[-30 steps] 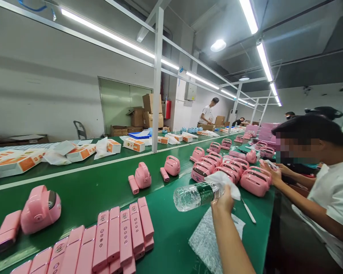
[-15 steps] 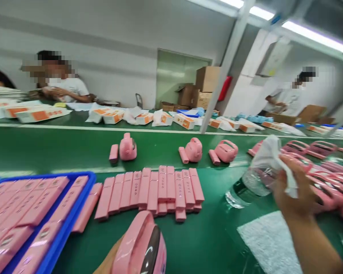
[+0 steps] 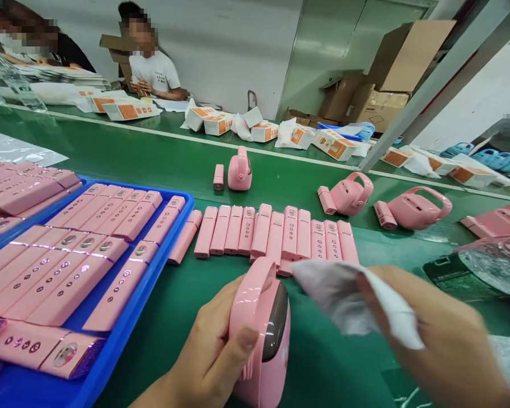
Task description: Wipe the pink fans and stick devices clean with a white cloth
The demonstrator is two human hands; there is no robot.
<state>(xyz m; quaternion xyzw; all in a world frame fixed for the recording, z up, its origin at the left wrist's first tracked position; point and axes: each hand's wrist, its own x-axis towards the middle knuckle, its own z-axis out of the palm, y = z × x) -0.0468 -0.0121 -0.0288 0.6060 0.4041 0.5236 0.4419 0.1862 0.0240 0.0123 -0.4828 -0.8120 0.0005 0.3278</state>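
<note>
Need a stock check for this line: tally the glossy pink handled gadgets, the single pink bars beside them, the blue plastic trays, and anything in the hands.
Glossy pink handled gadgets on the green conveyor belt: 4
Glossy pink handled gadget in the left hand: 1
Single pink bars: 4
Blue plastic tray: 1
White cloth in the right hand: 1
Total: 11

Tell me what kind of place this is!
It looks like a factory. A long green conveyor belt runs down the room, rows of matching pink gadgets lie on it and in a blue tray, and cardboard boxes are piled nearby.
</note>
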